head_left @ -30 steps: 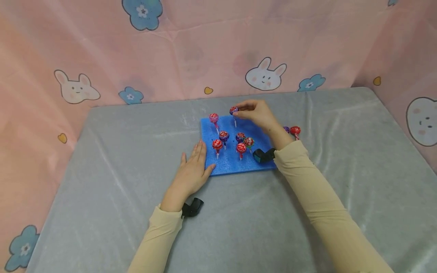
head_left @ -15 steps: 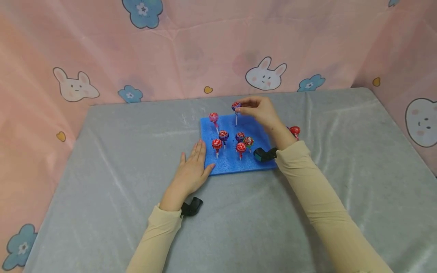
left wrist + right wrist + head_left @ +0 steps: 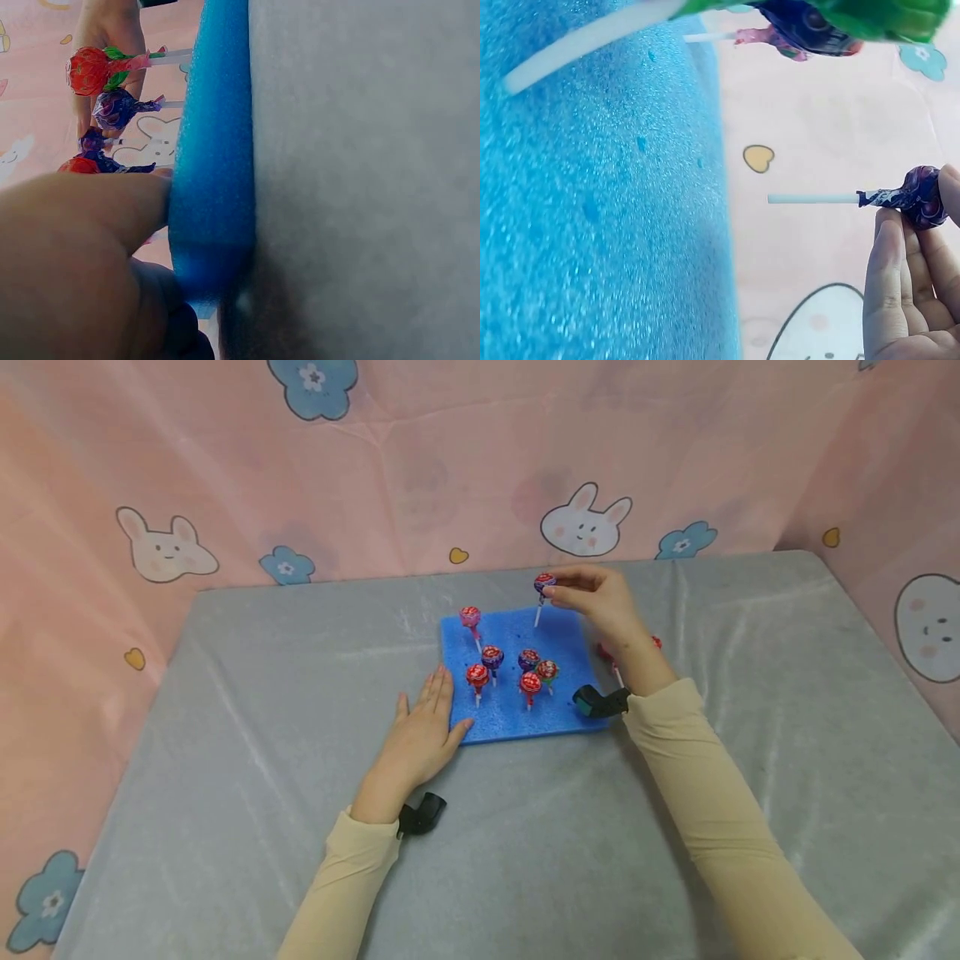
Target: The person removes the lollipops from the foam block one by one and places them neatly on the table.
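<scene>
My right hand pinches a purple-wrapped lollipop by its head, over the far edge of a blue foam board. In the right wrist view the white stick of this lollipop is bare to its end, with a gap between it and the foam. My left hand lies along the board's left edge, fingers straight and thumb at the near left corner. Several lollipops stand in the foam, among them a pink one, a red one and a green-and-red one.
More lollipops, one with a red wrapper, lie on the grey table cover right of the board, partly hidden by my right forearm. Small holes show in the foam. A pink printed curtain hangs behind the table.
My right hand has moved to the right and up with the purple lollipop, from near the pink one toward the board's far middle. The left hand has stayed in place.
</scene>
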### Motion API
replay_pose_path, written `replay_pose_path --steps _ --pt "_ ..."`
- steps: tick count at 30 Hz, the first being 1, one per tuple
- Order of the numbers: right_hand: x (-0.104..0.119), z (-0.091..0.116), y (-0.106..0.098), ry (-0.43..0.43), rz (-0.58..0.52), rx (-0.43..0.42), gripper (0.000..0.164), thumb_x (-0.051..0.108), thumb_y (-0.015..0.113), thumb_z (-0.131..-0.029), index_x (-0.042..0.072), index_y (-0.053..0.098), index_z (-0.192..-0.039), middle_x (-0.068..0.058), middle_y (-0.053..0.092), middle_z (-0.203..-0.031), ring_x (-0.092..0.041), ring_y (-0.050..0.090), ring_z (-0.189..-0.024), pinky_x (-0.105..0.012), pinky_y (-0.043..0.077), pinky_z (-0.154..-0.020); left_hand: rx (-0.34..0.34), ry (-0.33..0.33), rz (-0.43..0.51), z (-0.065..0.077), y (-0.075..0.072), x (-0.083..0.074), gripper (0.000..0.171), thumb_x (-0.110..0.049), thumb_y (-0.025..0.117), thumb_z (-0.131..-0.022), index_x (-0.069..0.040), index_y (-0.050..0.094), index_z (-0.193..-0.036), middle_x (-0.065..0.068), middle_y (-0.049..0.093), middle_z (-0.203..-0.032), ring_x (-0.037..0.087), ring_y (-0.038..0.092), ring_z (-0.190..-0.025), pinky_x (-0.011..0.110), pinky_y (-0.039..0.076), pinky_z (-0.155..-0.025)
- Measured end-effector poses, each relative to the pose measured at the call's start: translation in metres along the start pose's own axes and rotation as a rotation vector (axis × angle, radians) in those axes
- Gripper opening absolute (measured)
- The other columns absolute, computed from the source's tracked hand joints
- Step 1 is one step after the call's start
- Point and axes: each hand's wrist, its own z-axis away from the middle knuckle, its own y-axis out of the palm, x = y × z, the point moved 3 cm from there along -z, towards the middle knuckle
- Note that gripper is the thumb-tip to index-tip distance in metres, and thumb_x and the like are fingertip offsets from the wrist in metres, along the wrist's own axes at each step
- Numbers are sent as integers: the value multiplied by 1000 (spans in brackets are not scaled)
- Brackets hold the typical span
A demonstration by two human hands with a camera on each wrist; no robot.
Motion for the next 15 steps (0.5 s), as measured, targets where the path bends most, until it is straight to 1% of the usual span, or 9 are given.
replay_pose_path --steps 5,11,15 --pt "-4 5 -10 9 -54 -37 22 8 71 -85 2 70 -105 1 67 -91 -13 63 -83 -20 52 -74 6 -4 -1 -1 0 -1 72 -43 36 -101 -1 4 -150 11 0 -156 24 3 -143 56 4 -111" --pt "-10 14 -21 10 -90 -49 16 8 70 -85 6 72 -100 2 67 -89 -11 63 -82 -19 51 -75 14 -6 -5 0 -1 -1 72 -43 35 -101 -1 3 -150 11 -1 -156 24 3 -143 56 5 -111" --pt "-11 21 -31 -28 -194 -49 13 3 69 -84 8 74 -96 1 69 -88 -11 65 -81 -19 52 -73 11 -4 -6 0 -1 -1 72 -43 36 -101 -1 4 -150 11 0 -156 24 3 -143 56 5 -111"
